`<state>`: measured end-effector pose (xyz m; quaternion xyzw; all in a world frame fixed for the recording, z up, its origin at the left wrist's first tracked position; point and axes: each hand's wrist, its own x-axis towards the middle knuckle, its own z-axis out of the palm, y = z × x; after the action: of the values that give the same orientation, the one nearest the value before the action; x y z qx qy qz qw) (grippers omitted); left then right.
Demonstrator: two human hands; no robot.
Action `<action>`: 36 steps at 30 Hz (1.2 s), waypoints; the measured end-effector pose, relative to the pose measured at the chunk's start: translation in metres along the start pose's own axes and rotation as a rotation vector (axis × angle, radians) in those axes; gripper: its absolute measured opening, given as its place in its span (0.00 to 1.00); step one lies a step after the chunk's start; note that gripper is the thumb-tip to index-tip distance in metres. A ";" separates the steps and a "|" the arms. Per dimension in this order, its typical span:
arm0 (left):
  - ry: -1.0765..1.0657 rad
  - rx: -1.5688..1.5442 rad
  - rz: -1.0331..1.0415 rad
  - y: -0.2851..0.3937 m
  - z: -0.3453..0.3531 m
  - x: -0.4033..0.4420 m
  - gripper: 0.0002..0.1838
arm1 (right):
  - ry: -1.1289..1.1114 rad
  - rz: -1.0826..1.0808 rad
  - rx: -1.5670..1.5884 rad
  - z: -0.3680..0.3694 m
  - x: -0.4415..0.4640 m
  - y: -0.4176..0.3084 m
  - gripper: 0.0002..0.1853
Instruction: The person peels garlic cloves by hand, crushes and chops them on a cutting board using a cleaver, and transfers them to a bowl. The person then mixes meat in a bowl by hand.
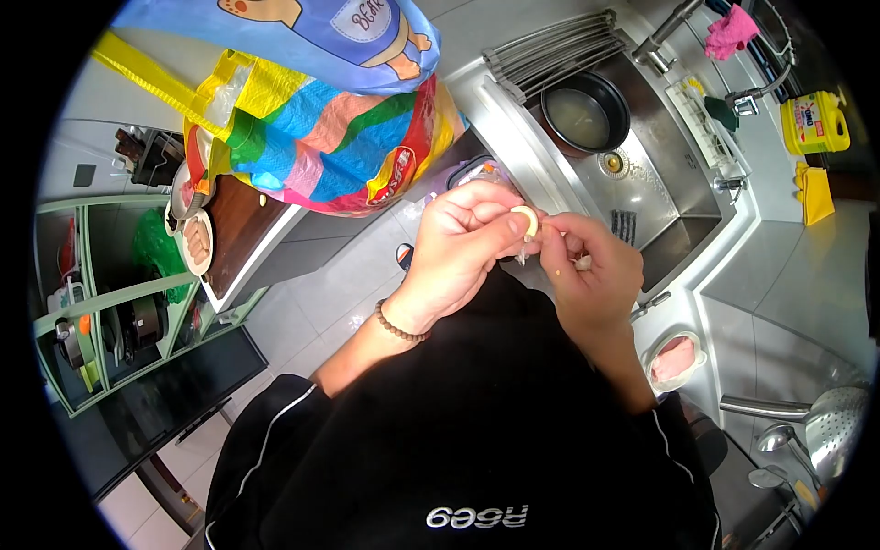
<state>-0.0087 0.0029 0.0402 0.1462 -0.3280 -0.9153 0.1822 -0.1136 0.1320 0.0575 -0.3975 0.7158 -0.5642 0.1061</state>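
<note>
A pale, curved garlic clove [525,221] is pinched between the thumb and fingers of my left hand [463,240], which wears a beaded bracelet [401,323]. Close against it, my right hand [594,275] has thumb and forefinger pressed together at the clove's side. Further garlic cloves [583,263] sit in the curled fingers of that same hand. A papery bit of skin [522,256] hangs just below the held clove. Both hands are in front of my black top, and a small yellowish fleck sticks to my right thumb.
A steel sink [655,183] ahead on the right holds a dark pot [587,114] of cloudy water beside a rack [550,50]. Colourful bags [339,137] hang ahead left. A bowl of meat [674,358] stands right; a plate of sausages [196,243] sits on the left counter.
</note>
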 end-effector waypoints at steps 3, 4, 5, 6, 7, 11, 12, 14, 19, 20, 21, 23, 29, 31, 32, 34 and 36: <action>0.084 0.164 0.082 -0.001 0.004 -0.003 0.07 | -0.036 -0.103 -0.087 -0.006 0.003 -0.006 0.05; 0.084 0.207 0.131 -0.002 0.005 -0.004 0.07 | -0.048 -0.114 -0.102 -0.009 0.002 -0.008 0.04; 0.084 0.250 0.180 -0.003 0.006 -0.005 0.07 | -0.060 -0.125 -0.116 -0.010 0.002 -0.009 0.04; 0.085 0.293 0.230 -0.004 0.007 -0.007 0.07 | -0.041 -0.093 -0.091 -0.009 0.000 -0.012 0.04; 0.088 0.320 0.271 -0.004 0.009 -0.008 0.07 | -0.022 -0.062 -0.065 -0.007 -0.001 -0.014 0.04; 0.088 0.398 0.395 -0.006 0.020 -0.017 0.07 | 0.069 -0.098 -0.110 0.000 -0.007 -0.016 0.07; 0.085 0.410 0.415 -0.006 0.022 -0.018 0.08 | 0.080 -0.113 -0.116 0.001 -0.007 -0.016 0.07; 0.065 0.376 0.472 -0.007 0.026 -0.018 0.08 | 0.101 -0.145 -0.127 0.003 -0.008 -0.015 0.08; 0.065 0.445 0.384 0.002 0.030 -0.019 0.11 | 0.041 -0.088 -0.107 -0.003 -0.004 -0.015 0.08; 0.038 0.507 0.451 0.002 0.027 -0.017 0.12 | 0.033 -0.070 -0.127 -0.006 -0.003 -0.015 0.08; 0.010 0.569 0.517 0.000 0.022 -0.013 0.12 | 0.047 -0.051 -0.107 -0.009 -0.001 -0.014 0.08; -0.011 0.679 0.614 0.001 0.018 -0.009 0.13 | 0.073 -0.011 -0.067 -0.016 0.004 -0.012 0.08; -0.173 1.092 0.865 0.026 0.021 -0.008 0.14 | -0.168 -0.217 -0.201 -0.032 0.006 -0.030 0.10; -0.227 1.154 0.888 0.034 0.025 -0.010 0.15 | -0.182 -0.290 -0.224 -0.035 0.007 -0.036 0.11; -0.254 1.186 0.899 0.037 0.027 -0.010 0.15 | -0.189 -0.329 -0.248 -0.038 0.008 -0.040 0.12; -0.264 1.186 0.910 0.038 0.028 -0.011 0.16 | -0.203 -0.388 -0.260 -0.042 0.010 -0.042 0.13; -0.282 1.195 0.904 0.041 0.030 -0.014 0.15 | -0.217 -0.429 -0.238 -0.045 0.011 -0.042 0.14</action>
<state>0.0019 -0.0045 0.0912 -0.0470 -0.8159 -0.4282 0.3856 -0.1296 0.1550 0.1134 -0.6079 0.6610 -0.4397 0.0130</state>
